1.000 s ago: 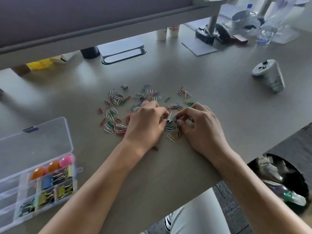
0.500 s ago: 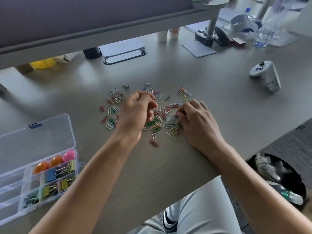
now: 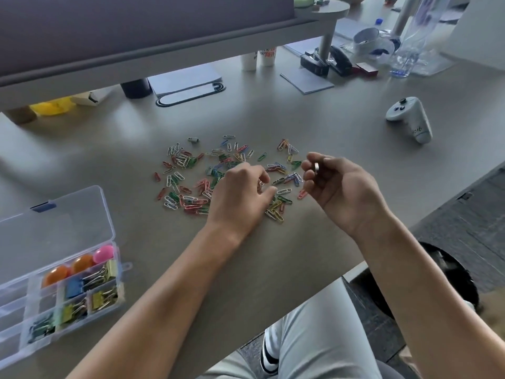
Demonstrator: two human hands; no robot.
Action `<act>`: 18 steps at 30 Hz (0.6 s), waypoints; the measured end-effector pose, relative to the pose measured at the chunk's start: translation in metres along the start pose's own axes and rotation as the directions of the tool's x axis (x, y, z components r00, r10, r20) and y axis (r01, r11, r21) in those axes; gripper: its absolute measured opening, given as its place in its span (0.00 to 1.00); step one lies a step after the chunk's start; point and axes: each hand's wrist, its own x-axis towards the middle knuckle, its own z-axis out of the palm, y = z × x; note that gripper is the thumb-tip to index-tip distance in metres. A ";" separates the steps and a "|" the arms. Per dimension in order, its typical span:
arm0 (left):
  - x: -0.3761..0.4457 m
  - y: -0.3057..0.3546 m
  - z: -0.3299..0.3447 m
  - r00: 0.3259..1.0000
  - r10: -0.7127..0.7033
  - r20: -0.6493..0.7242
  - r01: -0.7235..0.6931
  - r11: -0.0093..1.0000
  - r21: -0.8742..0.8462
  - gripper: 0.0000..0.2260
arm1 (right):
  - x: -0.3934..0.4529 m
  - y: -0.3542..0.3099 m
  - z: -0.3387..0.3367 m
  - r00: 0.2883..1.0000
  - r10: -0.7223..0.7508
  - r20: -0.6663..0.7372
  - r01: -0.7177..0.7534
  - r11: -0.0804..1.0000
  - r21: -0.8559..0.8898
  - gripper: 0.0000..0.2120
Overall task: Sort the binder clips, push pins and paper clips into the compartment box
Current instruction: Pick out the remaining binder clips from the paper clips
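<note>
Sorting is partly done. The compartment box (image 3: 16, 310) sits open at the desk's (image 3: 355, 110) left edge. One compartment holds three round push pins (image 3: 82, 262) (two orange, one pink); four compartments hold binder clips (image 3: 90, 291), exact number not countable. No paper clips visible in the box. The paper clips (image 3: 185, 160) lie scattered mid-desk, many dozens, too many to count; a small grey binder clip (image 3: 193, 139) lies at the pile's far edge. Left hand (image 3: 240, 195) rests on the pile, fingers curled, pinching a clip. Right hand (image 3: 338, 187), raised, pinches a small silvery piece (image 3: 316, 167), kind unclear. Judged: paper clips remain entirely.
</note>
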 end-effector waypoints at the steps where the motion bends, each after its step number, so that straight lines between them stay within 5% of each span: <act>1: 0.000 0.000 0.001 1.000 0.002 -0.001 -0.002 1.000 0.018 0.07 | 0.001 -0.003 0.000 1.000 0.029 -0.004 -0.029 0.999 0.034 0.13; 8: 0.001 0.002 0.002 0.998 0.055 -0.041 -0.051 0.994 0.092 0.04 | 0.013 -0.001 -0.007 0.996 0.004 -0.090 -0.014 0.994 -0.111 0.13; 12: 0.001 0.000 -0.003 0.993 0.035 -0.115 -0.049 0.991 -0.121 0.03 | 0.016 0.000 0.005 0.991 -0.086 -0.097 0.052 0.948 -0.315 0.10; 16: 0.008 -0.019 -0.017 0.945 -0.284 -0.165 0.195 0.889 -0.415 0.05 | 0.024 0.001 0.027 0.986 -0.155 -0.066 0.103 0.867 -0.488 0.11; 18: 0.014 -0.032 -0.025 0.833 -0.541 -0.114 0.351 0.677 -0.647 0.06 | 0.031 0.004 0.038 0.991 -0.132 -0.025 0.096 0.829 -0.550 0.11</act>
